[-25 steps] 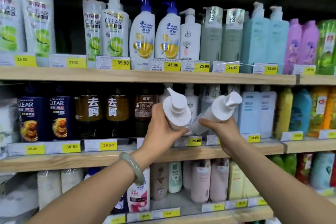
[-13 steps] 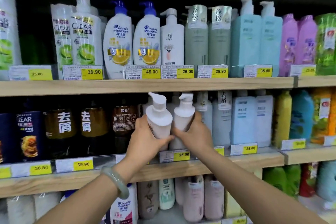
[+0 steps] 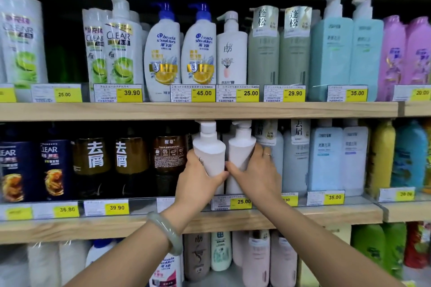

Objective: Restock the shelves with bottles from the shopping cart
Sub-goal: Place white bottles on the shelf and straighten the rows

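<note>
Two white pump bottles stand upright side by side in the middle shelf (image 3: pixel 233 219), above the 25.00 price tag. My left hand (image 3: pixel 198 179) grips the left white bottle (image 3: pixel 208 147) round its lower body. My right hand (image 3: pixel 255 175) grips the right white bottle (image 3: pixel 241 147), fingers wrapped round its right side. Both pump heads sit just under the upper shelf board (image 3: pixel 198 110). The bottles' bases are hidden behind my hands. The shopping cart is out of view.
Brown bottles (image 3: pixel 170 158) stand to the left of my hands, pale grey and light blue bottles (image 3: pixel 325 158) to the right. The upper shelf holds a matching white pump bottle (image 3: pixel 231 51) among shampoo bottles. The lower shelf is packed with pink and white bottles (image 3: pixel 255 261).
Both hands have pushed the two white bottles further in and upright on the middle shelf. The right bottle, tilted a second ago, now stands straight next to the left one.
</note>
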### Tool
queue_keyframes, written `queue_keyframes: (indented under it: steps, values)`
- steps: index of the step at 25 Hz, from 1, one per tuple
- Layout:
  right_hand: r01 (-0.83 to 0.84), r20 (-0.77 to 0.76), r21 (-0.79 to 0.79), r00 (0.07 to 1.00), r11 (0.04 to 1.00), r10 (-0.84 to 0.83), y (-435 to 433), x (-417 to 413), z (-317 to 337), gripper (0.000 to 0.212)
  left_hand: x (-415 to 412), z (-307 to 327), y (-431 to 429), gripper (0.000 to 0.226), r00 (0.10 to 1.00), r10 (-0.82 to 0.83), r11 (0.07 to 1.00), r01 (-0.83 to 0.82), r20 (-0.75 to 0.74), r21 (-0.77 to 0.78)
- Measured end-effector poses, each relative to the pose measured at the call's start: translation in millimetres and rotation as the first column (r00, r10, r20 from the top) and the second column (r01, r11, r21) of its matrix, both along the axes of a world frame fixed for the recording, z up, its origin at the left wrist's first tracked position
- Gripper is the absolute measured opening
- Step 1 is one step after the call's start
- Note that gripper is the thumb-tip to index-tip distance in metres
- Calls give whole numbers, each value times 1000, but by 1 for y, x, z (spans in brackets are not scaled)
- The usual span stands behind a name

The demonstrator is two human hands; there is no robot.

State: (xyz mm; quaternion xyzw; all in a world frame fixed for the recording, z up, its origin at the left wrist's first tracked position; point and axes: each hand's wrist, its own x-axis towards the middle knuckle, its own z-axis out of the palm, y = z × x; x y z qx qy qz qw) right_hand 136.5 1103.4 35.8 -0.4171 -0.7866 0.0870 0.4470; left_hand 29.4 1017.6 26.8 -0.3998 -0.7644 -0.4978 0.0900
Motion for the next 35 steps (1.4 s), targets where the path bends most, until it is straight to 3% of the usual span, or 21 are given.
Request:
queue_keyframes:
  steps: [5, 9, 17, 22, 26, 29, 32, 35]
  values:
    - [49, 1, 42, 999, 998, -49, -2, -4, -1, 76, 7, 2, 8, 84, 995, 34, 999, -33, 90, -6]
    - [60, 80, 92, 995, 994, -67, 1, -4, 0, 58, 9, 3, 15, 85, 997, 64, 996, -62, 33, -57]
    - [-50, 125, 42, 991, 998, 44, -2, 10, -16, 56, 8, 2, 18, 107, 982, 185, 952, -184, -19, -243]
    - [-65, 172, 57, 984, 996, 54, -2, 15, -20, 48, 19, -3, 14, 97, 975, 220, 958, -220, -19, -186]
    - [-69, 173, 44, 983, 997, 61, -3, 14, -22, 44, 25, -12, 3, 93, 988, 151, 973, -152, -17, -176]
    - [-99, 225, 46, 970, 994, 86, -6, 14, -28, 40, 27, -24, -8, 78, 996, 85, 988, -88, -29, -130]
    - [-139, 221, 171, 970, 975, 100, -12, 10, -37, 33, 28, -29, -28, 68, 1000, 19, 996, -16, 23, -84]
    - [-256, 146, 226, 963, 940, 227, -25, -1, -44, 26, 25, -33, -58, 66, 995, 78, 991, -70, 65, -113]
